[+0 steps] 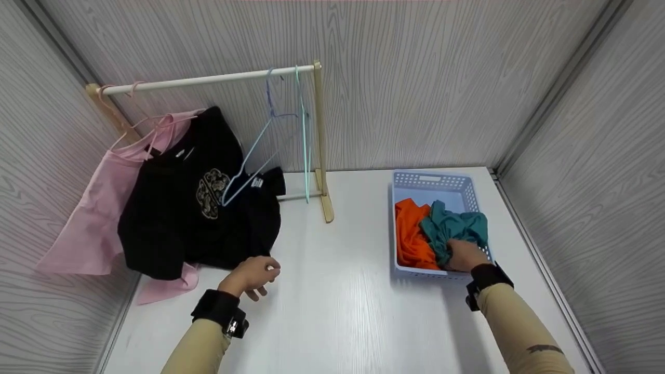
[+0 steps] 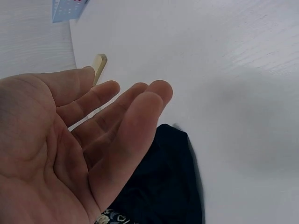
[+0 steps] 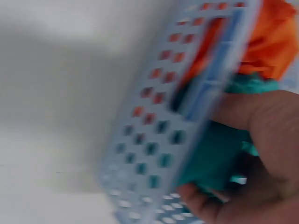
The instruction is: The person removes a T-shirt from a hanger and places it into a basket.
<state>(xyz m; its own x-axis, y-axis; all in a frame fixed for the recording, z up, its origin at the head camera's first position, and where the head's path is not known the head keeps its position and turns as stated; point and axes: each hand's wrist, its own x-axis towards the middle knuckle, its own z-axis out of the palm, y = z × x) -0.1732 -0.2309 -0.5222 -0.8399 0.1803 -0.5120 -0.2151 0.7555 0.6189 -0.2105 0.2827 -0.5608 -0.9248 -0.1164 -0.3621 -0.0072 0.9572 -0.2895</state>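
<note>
My right hand (image 1: 465, 254) reaches into the near right part of a light blue basket (image 1: 431, 179) and grips a teal garment (image 1: 457, 226). In the right wrist view the thumb and fingers curl into the teal cloth just inside the perforated basket wall (image 3: 154, 88); part of the grip is hidden. An orange garment (image 1: 412, 234) lies to the left of the teal one. My left hand (image 1: 252, 275) hovers over the white table by the lower edge of a black T-shirt (image 1: 171, 208). Its fingers are loosely bent with nothing between them, palm showing in the left wrist view.
A rack with a white bar (image 1: 208, 79) and wooden posts (image 1: 319, 130) stands at the back left. Pink garments (image 1: 93, 223) hang there beside the black shirt. A blue hanger (image 1: 249, 156) and a mint hanger (image 1: 305, 150) hang near its right post. Wood-patterned walls (image 1: 415, 78) surround the table.
</note>
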